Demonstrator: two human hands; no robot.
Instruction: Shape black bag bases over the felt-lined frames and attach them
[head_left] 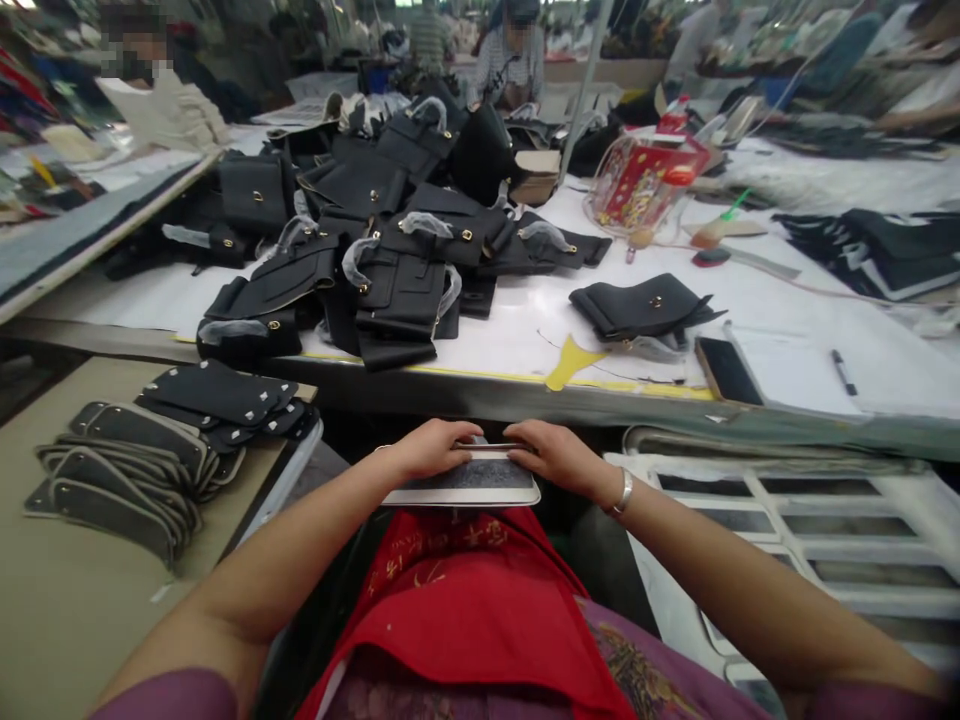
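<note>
The left hand (431, 449) and right hand (559, 457), near each other, are clamped on the far edge of a grey, pale-rimmed panel (472, 480), just beyond a red apron (480, 600); its layers seem hard to make out. Beyond both hands, black bags (401, 275) crowd the counter (514, 345).

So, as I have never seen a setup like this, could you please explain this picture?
No machine here: a camera on a person's head looks forward and down at two bare hands. The left hand and right hand appear to pinch a thin edge at the far side of a pale-rimmed panel; whether it belongs to the panel is unclear. Beyond, a white-topped table bears black bags, a yellow piece and a pen. Dark pieces lie stacked at left.
</note>
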